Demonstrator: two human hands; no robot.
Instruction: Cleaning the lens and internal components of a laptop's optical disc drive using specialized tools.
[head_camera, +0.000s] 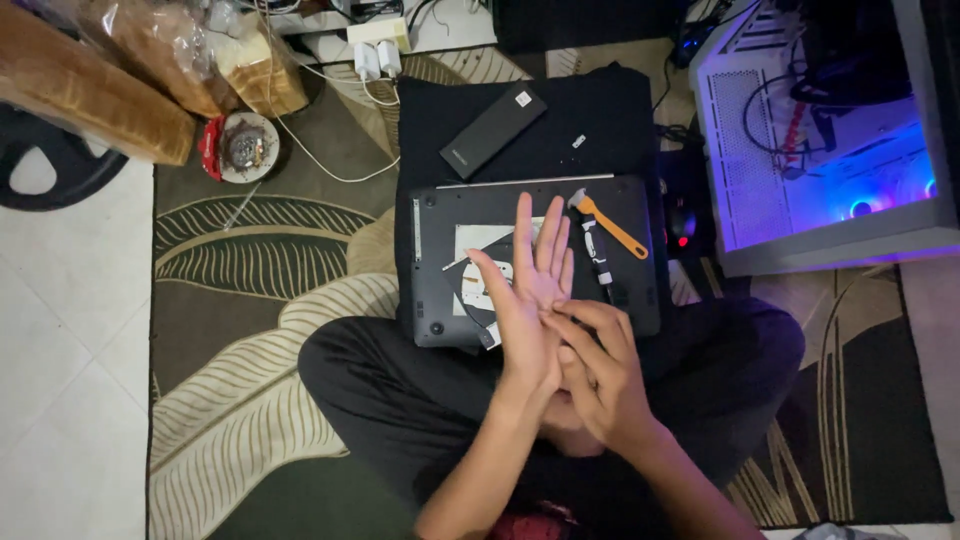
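**Hands joined above opened laptop**

Left hand (530, 300) is raised at frame centre, fingers straight and spread, gripping nothing. Right hand (598, 375) curls its fingertips against the left palm. The laptop (440, 260) lies underside-up just beyond the hands. A screwdriver (598, 255) and orange tool (612, 226) rest on it.

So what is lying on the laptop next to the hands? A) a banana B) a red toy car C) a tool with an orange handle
C: a tool with an orange handle lies on the upturned dark laptop, just right of the raised left hand.
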